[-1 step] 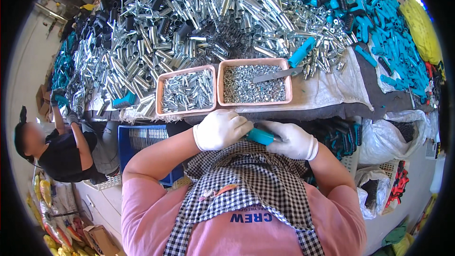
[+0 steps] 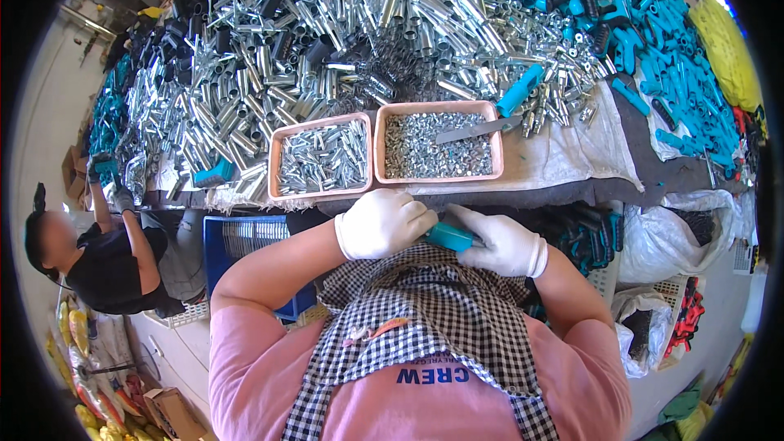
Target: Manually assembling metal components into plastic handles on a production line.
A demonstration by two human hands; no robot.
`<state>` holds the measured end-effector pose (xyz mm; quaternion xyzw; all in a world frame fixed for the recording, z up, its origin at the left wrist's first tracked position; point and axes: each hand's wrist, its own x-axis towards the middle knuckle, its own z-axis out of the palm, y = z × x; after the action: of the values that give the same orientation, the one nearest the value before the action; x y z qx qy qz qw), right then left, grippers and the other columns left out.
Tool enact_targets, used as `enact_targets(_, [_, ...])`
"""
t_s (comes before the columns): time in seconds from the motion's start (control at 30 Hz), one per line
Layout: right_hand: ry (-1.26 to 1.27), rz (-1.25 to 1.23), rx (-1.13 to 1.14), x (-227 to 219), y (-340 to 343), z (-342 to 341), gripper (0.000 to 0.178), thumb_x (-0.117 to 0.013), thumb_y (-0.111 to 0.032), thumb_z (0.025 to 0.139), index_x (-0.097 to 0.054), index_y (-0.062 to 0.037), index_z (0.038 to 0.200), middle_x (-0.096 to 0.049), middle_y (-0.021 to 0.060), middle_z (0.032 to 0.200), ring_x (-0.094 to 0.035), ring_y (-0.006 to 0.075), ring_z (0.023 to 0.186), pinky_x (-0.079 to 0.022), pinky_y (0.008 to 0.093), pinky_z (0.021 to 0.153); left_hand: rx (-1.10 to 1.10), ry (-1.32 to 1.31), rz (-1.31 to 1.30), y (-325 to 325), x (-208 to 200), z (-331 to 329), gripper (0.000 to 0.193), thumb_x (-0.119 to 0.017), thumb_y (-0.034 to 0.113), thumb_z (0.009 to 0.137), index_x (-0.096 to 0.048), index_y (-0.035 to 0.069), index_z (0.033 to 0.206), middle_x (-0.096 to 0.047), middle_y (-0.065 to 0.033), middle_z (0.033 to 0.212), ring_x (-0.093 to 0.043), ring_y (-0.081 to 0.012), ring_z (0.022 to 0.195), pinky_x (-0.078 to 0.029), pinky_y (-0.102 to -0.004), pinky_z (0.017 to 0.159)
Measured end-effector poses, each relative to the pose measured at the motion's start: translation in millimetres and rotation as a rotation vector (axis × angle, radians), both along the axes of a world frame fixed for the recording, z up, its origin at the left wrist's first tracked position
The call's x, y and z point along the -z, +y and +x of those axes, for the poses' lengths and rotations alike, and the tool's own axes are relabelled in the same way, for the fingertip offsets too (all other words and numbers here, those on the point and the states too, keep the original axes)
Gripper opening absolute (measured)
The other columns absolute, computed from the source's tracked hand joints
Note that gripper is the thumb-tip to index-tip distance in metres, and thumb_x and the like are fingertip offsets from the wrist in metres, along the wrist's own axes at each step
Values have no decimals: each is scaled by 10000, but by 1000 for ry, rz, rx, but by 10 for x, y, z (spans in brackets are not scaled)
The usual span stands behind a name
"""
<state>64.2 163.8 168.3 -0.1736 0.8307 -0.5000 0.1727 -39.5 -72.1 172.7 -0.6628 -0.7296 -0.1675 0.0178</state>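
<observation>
Both my hands wear white gloves and meet in front of the apron, just below the table edge. Between them lies a teal plastic handle-like part [image 2: 451, 236]. My left hand [image 2: 384, 224] is closed, its curled fingers gripping the part's left end. At its right end, my right hand [image 2: 502, 245] is closed on it with thumb and fingers; a small metal tip seems to show there, but the glove hides most of it. Beyond my hands stand two pinkish trays: the left tray [image 2: 321, 193] holds metal pins, the right tray [image 2: 441, 177] small metal pieces.
A flat metal blade [image 2: 474, 130] lies across the right tray. Metal tubes [image 2: 253, 73] heap behind, with teal handles [image 2: 653, 57] at right. A blue crate [image 2: 220, 237] stands below the table, left. Another person [image 2: 106, 261] works at far left.
My right hand's fingers have shifted slightly on the teal part, and the part has tilted a little. At far left, the other person's hands have moved slightly.
</observation>
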Motion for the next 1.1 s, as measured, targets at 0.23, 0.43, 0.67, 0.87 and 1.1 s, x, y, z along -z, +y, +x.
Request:
enact_targets(0.23, [51,10,173,128,95,0,751,-565,-58,859,-206,-10,1517,-626,200,965,-655,229,678,-531,352,650,-310,-147,-81,458,-126,-452,421,-773,238,665,-689,60,1037,-667,-142,934,-649,-337,905,-524,-440,816])
enact_targets(0.43, [-463,-626,577,6,115,6,678,-505,-58,896,-236,-39,1518,-595,149,1033,-584,143,621,-494,276,492,-514,-204,-320,620,341,-877,238,-713,221,756,-721,40,910,-682,-163,905,-652,-335,927,-503,-427,855])
enact_targets(0.67, [-617,-992,513,75,140,-34,655,-548,-153,918,-270,-43,1502,-606,138,1047,-585,147,656,-495,285,516,-675,-124,-33,437,241,-908,190,-629,216,811,-695,48,752,-653,-172,777,-650,-362,759,-536,-451,708])
enact_targets(0.87, [-696,-1077,457,107,-41,-89,651,-577,-247,934,-292,-62,1489,-608,123,1042,-582,139,661,-485,257,515,-605,-271,305,288,104,-699,79,-631,107,776,-657,34,791,-642,-160,823,-637,-357,773,-518,-436,705])
enact_targets(1.1, [-899,-1230,376,123,-143,-73,483,-521,-215,966,-393,-84,1413,-623,134,1080,-582,112,673,-479,228,516,-112,-33,399,285,-157,-262,302,-692,99,732,-644,70,1029,-608,-105,1032,-554,-325,1027,-443,-440,913])
